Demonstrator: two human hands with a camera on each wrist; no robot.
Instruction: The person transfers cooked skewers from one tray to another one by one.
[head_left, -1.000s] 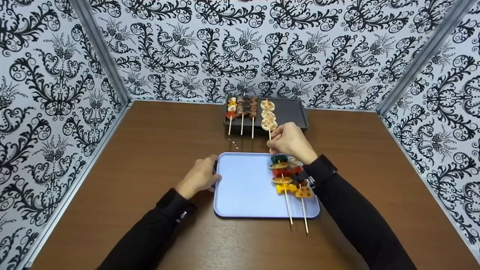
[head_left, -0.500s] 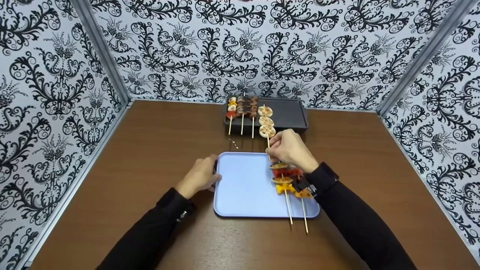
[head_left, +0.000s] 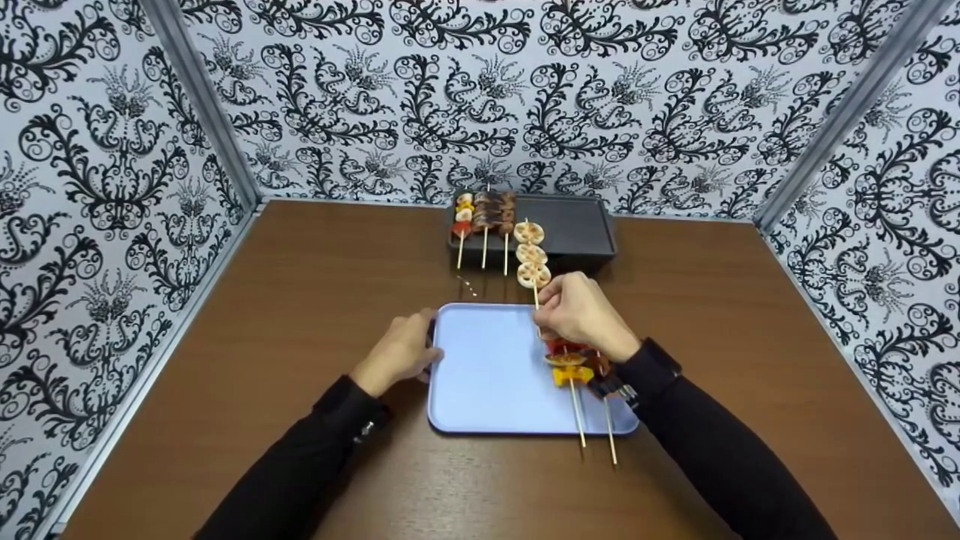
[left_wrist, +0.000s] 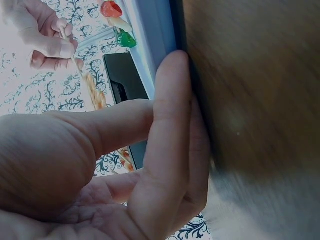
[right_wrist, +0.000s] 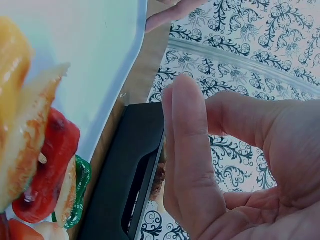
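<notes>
Covering the booth, damask wallpaper, brown wooden table

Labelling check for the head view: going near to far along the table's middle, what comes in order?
Light blue tray → right hand pinching the stick of the lotus-root skewer → dark tray with three more skewers → patterned back wall.
</notes>
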